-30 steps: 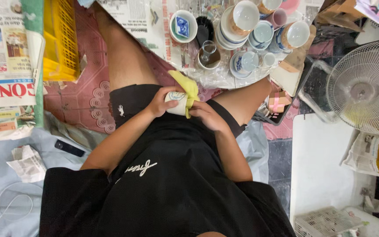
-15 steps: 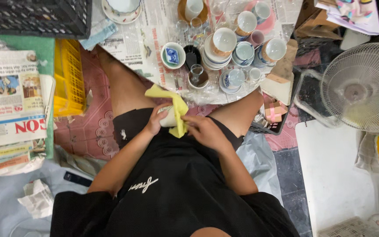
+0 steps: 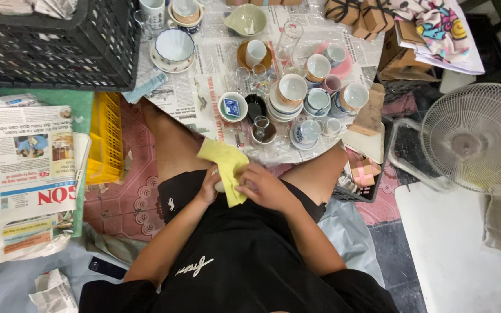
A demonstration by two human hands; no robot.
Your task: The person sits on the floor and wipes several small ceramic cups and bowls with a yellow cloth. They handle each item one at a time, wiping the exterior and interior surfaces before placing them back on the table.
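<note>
I sit on the floor with my legs spread. My left hand (image 3: 209, 186) holds a small white cup (image 3: 220, 185) in my lap; the cup is mostly hidden. My right hand (image 3: 263, 186) presses a yellow cloth (image 3: 227, 165) against and over that cup. Just beyond my hands, sheets of newspaper (image 3: 198, 87) on the floor carry several cups, bowls, saucers and small glasses, among them a blue-patterned cup (image 3: 232, 107) and a stack of white bowls (image 3: 291, 93).
A black plastic crate (image 3: 53, 46) stands at the far left, with a yellow crate (image 3: 106, 139) and stacked newspapers (image 3: 21, 168) below it. A white electric fan (image 3: 476, 139) lies at the right. Brown gift boxes (image 3: 360, 11) sit at the top right. A dark phone (image 3: 106, 268) lies near my left leg.
The view has tilted up, showing more of the crockery and the black crate. My hands stay in my lap while the yellow cloth shifts over the cup.
</note>
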